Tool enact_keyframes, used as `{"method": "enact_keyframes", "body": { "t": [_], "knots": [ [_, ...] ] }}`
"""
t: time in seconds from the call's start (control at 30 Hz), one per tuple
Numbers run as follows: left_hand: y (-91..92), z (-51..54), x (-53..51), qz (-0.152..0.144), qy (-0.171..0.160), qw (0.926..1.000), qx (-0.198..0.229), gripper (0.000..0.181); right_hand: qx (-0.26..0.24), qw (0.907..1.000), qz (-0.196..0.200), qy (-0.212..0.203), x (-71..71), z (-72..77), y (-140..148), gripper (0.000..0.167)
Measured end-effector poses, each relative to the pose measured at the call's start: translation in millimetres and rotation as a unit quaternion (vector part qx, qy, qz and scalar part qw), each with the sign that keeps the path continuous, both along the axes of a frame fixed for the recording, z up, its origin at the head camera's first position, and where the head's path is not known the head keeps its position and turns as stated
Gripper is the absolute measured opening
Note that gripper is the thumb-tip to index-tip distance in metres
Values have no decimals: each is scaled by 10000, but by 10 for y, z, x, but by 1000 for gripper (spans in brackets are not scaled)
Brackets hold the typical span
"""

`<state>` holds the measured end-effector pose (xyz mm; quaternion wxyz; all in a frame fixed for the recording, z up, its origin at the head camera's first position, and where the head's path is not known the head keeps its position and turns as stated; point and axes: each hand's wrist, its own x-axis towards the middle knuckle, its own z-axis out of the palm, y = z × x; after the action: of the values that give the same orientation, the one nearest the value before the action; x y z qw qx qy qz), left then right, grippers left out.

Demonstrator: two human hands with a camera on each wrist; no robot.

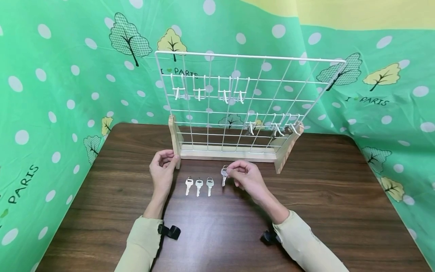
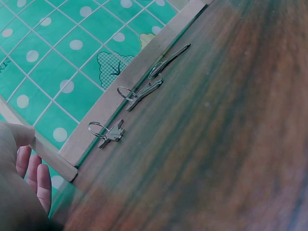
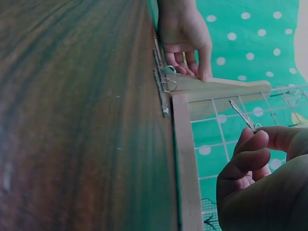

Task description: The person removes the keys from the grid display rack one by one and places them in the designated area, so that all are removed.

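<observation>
My right hand (image 1: 249,179) pinches a small silver key (image 1: 223,176) with a wire ring, held above the table in front of the rack. In the right wrist view, this key (image 3: 240,114) points away from the fingertips. With thumb and fingers, my left hand (image 1: 162,170) grips the left wooden leg (image 1: 175,139) of a white wire grid rack (image 1: 234,150). Between the hands three more keys lie in a row on the table: a left key (image 1: 188,186), a middle key (image 1: 199,187) and a right key (image 1: 210,186), each with a ring.
Several white hooks (image 1: 223,94) hang on the grid's upper left. Lower right hooks (image 1: 278,129) carry dark metal pieces, likely keys. The right wooden leg (image 1: 289,148) stands on the brown table (image 1: 323,211). A green printed cloth (image 1: 74,90) surrounds the table's back and sides.
</observation>
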<state>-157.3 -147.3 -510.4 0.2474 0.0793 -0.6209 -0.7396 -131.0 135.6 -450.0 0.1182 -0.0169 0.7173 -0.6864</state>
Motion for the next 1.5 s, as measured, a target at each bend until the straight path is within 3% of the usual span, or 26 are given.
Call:
{"method": "enact_keyframes", "body": {
  "t": [0.13, 0.47, 0.63, 0.8, 1.03, 1.5],
  "knots": [
    [0, 7, 4, 16, -9, 10000, -2, 25, 66, 9999, 36, -73, -5, -54, -25, 12],
    [1, 41, 21, -33, -42, 10000, -60, 27, 250, 9990, 163, -342, -29, -161, -44, 3],
    [-13, 33, 12, 11, -50, 10000, -76, 27, 334, 9983, 282, -383, -57, -218, -43, 13],
    [-20, 28, 0, 16, -45, 9999, -108, 27, 352, 9985, 253, -348, -74, -264, -49, 12],
    [-19, 27, -7, -2, -49, 9999, -106, 27, 705, 9971, 267, -102, -55, -360, -74, 10],
    [-3, 26, 17, -27, -126, 9999, -74, 27, 1551, 9857, 177, 637, -3, -426, -74, 4]
  ]
}}
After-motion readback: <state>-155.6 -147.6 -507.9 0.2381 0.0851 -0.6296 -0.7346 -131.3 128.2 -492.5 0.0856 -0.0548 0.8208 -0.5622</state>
